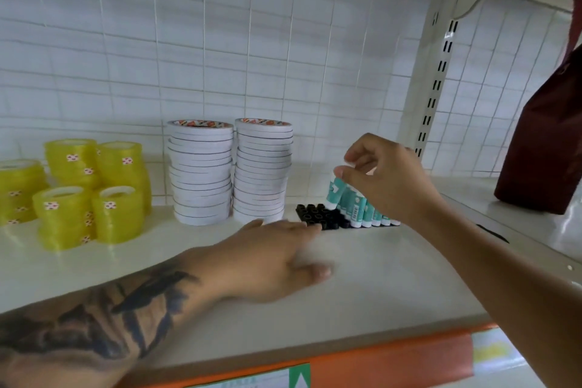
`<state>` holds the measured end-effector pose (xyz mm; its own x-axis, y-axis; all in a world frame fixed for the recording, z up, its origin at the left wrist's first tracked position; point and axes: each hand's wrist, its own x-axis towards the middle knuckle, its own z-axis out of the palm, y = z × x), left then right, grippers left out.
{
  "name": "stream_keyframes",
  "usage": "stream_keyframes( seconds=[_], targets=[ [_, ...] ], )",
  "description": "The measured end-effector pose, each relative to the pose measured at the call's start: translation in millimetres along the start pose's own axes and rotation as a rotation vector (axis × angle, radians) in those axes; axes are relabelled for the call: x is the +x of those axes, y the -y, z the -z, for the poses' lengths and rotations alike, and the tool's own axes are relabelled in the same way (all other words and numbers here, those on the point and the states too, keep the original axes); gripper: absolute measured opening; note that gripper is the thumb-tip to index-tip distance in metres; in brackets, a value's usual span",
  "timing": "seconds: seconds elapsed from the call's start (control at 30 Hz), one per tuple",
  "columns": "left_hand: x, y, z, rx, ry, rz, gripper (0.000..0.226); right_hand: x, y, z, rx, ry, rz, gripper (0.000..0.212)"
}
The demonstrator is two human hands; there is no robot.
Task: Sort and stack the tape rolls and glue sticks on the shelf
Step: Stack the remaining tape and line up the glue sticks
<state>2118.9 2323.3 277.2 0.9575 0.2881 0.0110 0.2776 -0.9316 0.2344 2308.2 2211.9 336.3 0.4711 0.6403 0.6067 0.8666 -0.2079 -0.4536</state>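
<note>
Five yellow tape stacks (94, 192), two white tape stacks (230, 172), perhaps six glue sticks (356, 208).

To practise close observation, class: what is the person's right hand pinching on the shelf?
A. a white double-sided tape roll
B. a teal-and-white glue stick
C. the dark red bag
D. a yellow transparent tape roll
B: the right hand pinches the top of a tilted teal-and-white glue stick above the black plastic slotted tray.
</note>
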Motion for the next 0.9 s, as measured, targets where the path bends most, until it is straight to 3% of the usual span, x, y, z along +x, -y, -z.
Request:
stream_keyframes(
  seconds=[0.17, 0.4, 0.7, 0.9],
  targets=[
    [-5.2, -1.5, -9.2, 0.021, 0.182, 0.056, 0.078, 32.4, -25.2, -16.9, -0.210, 0.058, -0.016, 0.022],
    [-0.9, 0.5, -11.5, 0.037, 0.174, 0.053, 0.076, 31.6, -39.5, -38.8, -0.392, 0.103, 0.062, 0.022],
    [-0.1, 1.4, -9.4, 0.039, 0.193, 0.056, 0.078, 34.1, -31.0, -41.7, -0.453, 0.131, -0.017, 0.021],
    [-19.6, 1.3, 8.7, 0.125, 0.078, 0.088, 0.072, 25.8, -26.0, -35.3, -0.435, 0.145, 0.033, 0.034]
  ],
)
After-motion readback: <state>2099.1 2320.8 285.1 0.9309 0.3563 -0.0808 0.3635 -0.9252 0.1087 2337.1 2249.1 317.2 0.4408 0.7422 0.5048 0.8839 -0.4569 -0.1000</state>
